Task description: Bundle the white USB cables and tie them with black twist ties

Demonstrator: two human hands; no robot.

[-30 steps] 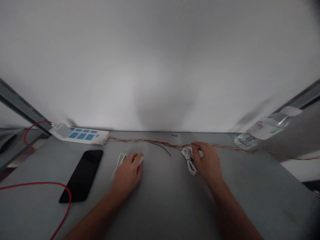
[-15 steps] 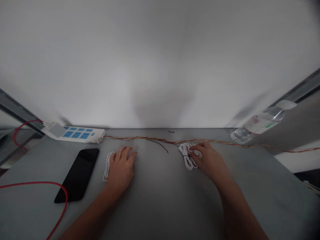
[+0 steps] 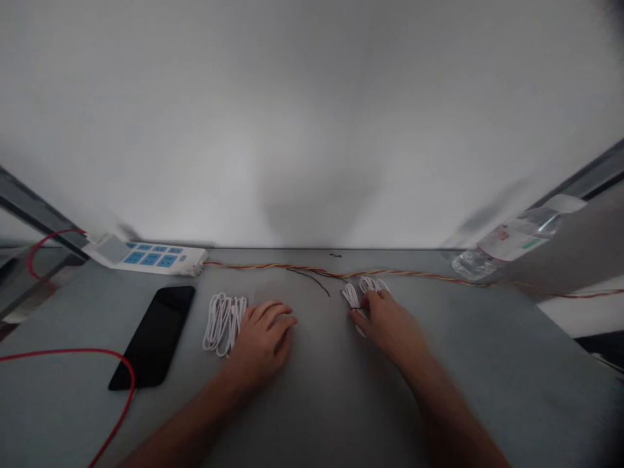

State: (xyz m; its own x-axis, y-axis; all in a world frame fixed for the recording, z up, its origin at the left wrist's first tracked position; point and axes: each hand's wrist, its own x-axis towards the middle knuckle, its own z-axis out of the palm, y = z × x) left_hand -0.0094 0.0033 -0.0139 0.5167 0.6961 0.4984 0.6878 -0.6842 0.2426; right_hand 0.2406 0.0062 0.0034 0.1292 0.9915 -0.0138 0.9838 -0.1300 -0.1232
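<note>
A coiled white cable (image 3: 223,314) lies on the grey table (image 3: 322,390), left of centre. My left hand (image 3: 264,338) rests flat beside it on the right, fingers stretched out, holding nothing. A second white cable bundle (image 3: 363,290) lies right of centre. My right hand (image 3: 387,322) covers its near part, with the fingers curled onto it.
A black phone (image 3: 155,335) lies at the left. A white and blue power strip (image 3: 149,255) sits at the back left with a red cord (image 3: 73,354) looping near the front. A twisted red-yellow wire (image 3: 419,275) runs along the back. A plastic water bottle (image 3: 517,244) lies at the right.
My left hand slid right off the white coil, which now lies uncovered. My right hand drew slightly towards me over the second bundle.
</note>
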